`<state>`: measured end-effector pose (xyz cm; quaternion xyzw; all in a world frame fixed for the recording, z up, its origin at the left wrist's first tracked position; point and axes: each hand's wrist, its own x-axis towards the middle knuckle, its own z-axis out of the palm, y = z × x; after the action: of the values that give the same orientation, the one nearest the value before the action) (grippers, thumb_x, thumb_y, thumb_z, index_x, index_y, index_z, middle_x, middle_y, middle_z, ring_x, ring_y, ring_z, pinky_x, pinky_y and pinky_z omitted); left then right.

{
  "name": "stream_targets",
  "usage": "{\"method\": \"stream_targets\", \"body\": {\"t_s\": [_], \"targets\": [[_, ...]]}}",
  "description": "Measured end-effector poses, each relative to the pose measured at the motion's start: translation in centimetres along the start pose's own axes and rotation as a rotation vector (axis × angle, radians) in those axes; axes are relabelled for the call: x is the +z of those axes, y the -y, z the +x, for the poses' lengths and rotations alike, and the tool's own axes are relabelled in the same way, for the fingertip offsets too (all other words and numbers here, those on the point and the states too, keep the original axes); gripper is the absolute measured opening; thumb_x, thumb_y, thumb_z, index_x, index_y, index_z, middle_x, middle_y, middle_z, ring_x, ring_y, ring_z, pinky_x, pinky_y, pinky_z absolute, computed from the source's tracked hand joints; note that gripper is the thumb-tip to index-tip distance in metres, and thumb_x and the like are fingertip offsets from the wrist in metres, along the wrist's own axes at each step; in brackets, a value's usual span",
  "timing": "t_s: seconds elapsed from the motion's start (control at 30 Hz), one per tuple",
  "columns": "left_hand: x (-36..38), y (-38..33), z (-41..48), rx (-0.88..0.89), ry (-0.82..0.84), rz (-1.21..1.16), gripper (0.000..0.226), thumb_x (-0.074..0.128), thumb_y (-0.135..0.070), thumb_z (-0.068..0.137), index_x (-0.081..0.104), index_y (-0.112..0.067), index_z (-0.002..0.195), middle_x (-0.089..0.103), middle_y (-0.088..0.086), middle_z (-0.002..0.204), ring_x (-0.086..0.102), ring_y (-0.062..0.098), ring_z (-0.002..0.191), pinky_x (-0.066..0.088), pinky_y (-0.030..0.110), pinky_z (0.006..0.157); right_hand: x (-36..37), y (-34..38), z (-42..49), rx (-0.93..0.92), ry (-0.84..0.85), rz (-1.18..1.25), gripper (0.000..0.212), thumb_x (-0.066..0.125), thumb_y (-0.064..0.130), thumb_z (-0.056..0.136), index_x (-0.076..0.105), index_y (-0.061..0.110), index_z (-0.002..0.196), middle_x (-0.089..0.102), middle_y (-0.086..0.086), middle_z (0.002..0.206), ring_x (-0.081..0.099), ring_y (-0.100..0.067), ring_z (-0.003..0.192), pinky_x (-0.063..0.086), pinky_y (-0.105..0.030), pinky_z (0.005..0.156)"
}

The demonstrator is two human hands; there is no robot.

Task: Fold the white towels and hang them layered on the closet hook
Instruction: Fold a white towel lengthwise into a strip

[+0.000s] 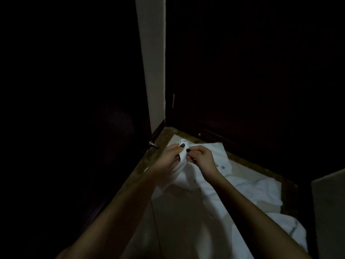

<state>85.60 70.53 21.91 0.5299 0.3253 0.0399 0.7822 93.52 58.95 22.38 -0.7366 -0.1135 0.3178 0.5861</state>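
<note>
**Towel [183, 176] edge pinched between both hands**

Both arms reach forward and down into a dim corner. The left hand [169, 156] and the right hand [202, 158] sit close together, almost touching. Each nips the same bunched top edge of the white towel between thumb and curled fingers. The thumbnails are dark-painted, and they face each other across the small fold of cloth that sticks up between the hands.

From that pinched edge the towel hangs down and toward the camera, passing under the left wrist and between the two forearms. Its lower part lies on the pale floor tiles [177, 221].

More white towels [261, 189] lie crumpled on the floor to the right of the right forearm, running back toward the dark door [242, 71]. One flatter piece just beyond the right hand carries a small dark mark [223, 167]. Whether that piece is part of the held towel cannot be told.

A brown stone border [149, 165] edges the tiles under the left forearm. A small metal fitting [153, 144] sits at its far end, below the narrow white wall strip [152, 62]. A grey panel [328, 212] stands at the far right.
</note>
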Motion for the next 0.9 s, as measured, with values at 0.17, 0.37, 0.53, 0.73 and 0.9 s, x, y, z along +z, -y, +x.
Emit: {"method": "stream_targets", "body": {"t_s": [0.17, 0.37, 0.53, 0.73, 0.9], "targets": [[2.9, -16.3, -8.6, 0.043, 0.058, -0.173, 0.017, 0.056, -0.017, 0.098, 0.066, -0.008, 0.108, 0.075, 0.010, 0.094, 0.073, 0.018, 0.084, 0.058, 0.025, 0.065, -1.6, 18.5, -5.2, -0.155, 0.020, -0.135, 0.009, 0.065, 0.003, 0.090, 0.063, 0.010, 0.085, 0.063, -0.004, 0.073, 0.061, -0.012, 0.068, 0.051, -0.023, 0.067], [4.3, -34.0, -20.5, 0.165, 0.037, -0.074, 0.019, 0.057, -0.014, 0.097, 0.064, -0.001, 0.109, 0.074, 0.012, 0.095, 0.072, 0.018, 0.083, 0.059, 0.026, 0.072, -1.2, 38.0, -13.1, -0.257, 0.083, -0.340, 0.008, 0.067, 0.014, 0.089, 0.066, 0.017, 0.082, 0.063, 0.001, 0.072, 0.058, -0.008, 0.068, 0.048, -0.019, 0.064], [5.7, -43.8, -31.4, 0.270, -0.024, -0.162, 0.025, 0.056, -0.016, 0.098, 0.055, -0.013, 0.124, 0.073, 0.013, 0.102, 0.072, 0.025, 0.090, 0.059, 0.032, 0.071, -1.1, 50.5, -21.0, -0.361, 0.125, -0.390, 0.006, 0.065, 0.009, 0.091, 0.069, 0.004, 0.091, 0.057, 0.006, 0.065, 0.051, -0.006, 0.063, 0.041, -0.014, 0.059], [4.6, -49.4, -43.7, 0.393, 0.097, -0.198, 0.041, 0.046, -0.006, 0.099, 0.052, -0.019, 0.137, 0.070, 0.013, 0.114, 0.068, 0.033, 0.106, 0.058, 0.037, 0.080, -0.5, 59.9, -31.3, -0.480, 0.324, -0.292, 0.013, 0.064, 0.002, 0.091, 0.067, -0.009, 0.098, 0.065, -0.013, 0.081, 0.061, -0.018, 0.078, 0.049, -0.031, 0.079], [2.5, -50.1, -53.2, 0.499, 0.097, -0.070, 0.031, 0.065, -0.022, 0.087, 0.065, -0.019, 0.118, 0.071, 0.012, 0.107, 0.070, 0.023, 0.095, 0.058, 0.033, 0.081, 1.9, 61.7, -37.9, -0.417, 0.647, -0.247, 0.011, 0.064, 0.012, 0.093, 0.070, 0.002, 0.096, 0.068, -0.002, 0.078, 0.064, -0.007, 0.072, 0.054, -0.021, 0.075]]}}
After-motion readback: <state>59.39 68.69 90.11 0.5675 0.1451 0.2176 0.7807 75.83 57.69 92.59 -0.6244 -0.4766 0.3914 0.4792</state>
